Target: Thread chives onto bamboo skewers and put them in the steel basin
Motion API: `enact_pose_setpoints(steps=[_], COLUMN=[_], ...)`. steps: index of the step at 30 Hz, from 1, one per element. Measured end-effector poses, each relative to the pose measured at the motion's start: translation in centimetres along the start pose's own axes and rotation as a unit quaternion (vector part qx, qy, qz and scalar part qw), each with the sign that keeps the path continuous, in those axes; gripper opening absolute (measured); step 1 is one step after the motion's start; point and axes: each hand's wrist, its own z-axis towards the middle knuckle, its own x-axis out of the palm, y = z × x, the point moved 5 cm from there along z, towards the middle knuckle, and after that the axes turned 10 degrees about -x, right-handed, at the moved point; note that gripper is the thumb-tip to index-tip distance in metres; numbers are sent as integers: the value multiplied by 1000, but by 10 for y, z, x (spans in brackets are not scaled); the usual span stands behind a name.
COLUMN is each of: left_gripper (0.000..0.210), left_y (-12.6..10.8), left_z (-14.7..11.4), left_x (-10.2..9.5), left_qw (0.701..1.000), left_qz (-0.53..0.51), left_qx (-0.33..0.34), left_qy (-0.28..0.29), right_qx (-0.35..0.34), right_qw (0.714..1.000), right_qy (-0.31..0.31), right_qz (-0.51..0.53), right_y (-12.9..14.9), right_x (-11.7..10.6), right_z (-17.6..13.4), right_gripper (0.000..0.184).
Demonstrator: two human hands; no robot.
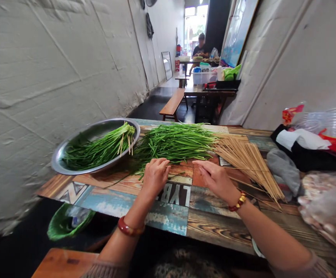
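A loose pile of green garlic chives point(179, 141) lies across the middle of the table. My left hand point(155, 177) is at its near edge, fingers curled together; whatever they may hold is hidden. My right hand point(217, 180) hovers over the tabletop just right of it, fingers stretched out toward the left and nothing seen in them. To the right of the chives, thin bamboo skewers point(250, 166) are fanned out. On the left, a metal basin point(58, 162) holds more chives point(98, 148), bundled, with several skewers sticking through their pale ends.
A patchwork wooden table point(214, 220) stands before me. At its right lie a grey plastic bag point(284, 170) and a clear bag of pale pieces point(327, 208). A green-lined bin point(66, 224) sits below left. Farther back are a bench point(173, 101), tables and a seated person point(200, 48).
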Motion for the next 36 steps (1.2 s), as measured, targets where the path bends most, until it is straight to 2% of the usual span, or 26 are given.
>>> enact_pose_setpoints(steps=[2,5,7,10,13,16,19,21,23,25,28,30,33,36], left_gripper=[28,27,25,24,15,12,14,15,15,14,17,17,18,13], left_y=[-8,-23,-36,-60,-76,-78,-72,-69,-69,-74,-93,-110,-130,-136], left_z=[0,2,7,16,26,31,34,38,46,60,85,97,105,104], left_x=[-2,1,7,22,35,45,48,46,43,39,42,50,66,74], left_qw=[999,985,963,931,914,904,905,913,926,943,970,981,980,974], left_qz=[-54,-172,-263,-348,-371,-380,-375,-360,-336,-304,-219,-131,-2,82], left_qx=[-5,-20,-23,-13,-18,-31,-27,-19,-9,13,77,134,197,209], left_qy=[1,22,49,113,161,191,200,193,171,134,77,56,32,11], right_qx=[101,232,280,327,333,317,306,294,277,263,268,267,248,237], right_qw=[984,906,864,835,831,839,858,883,911,921,889,868,861,867], right_qy=[6,-6,-24,-36,-28,-16,-6,-12,-50,-126,-246,-288,-312,-313], right_qz=[149,353,419,441,445,442,412,365,302,257,277,304,316,308], right_y=[-8,-23,-33,-50,-59,-62,-64,-66,-69,-74,-83,-88,-92,-92], right_x=[6,16,23,35,42,43,45,45,40,29,15,11,9,10], right_z=[-1,-9,-16,-27,-31,-31,-30,-29,-27,-25,-24,-22,-19,-19], right_gripper=[32,37,40,38,36,38,37,34,30,26,21,19,19,20])
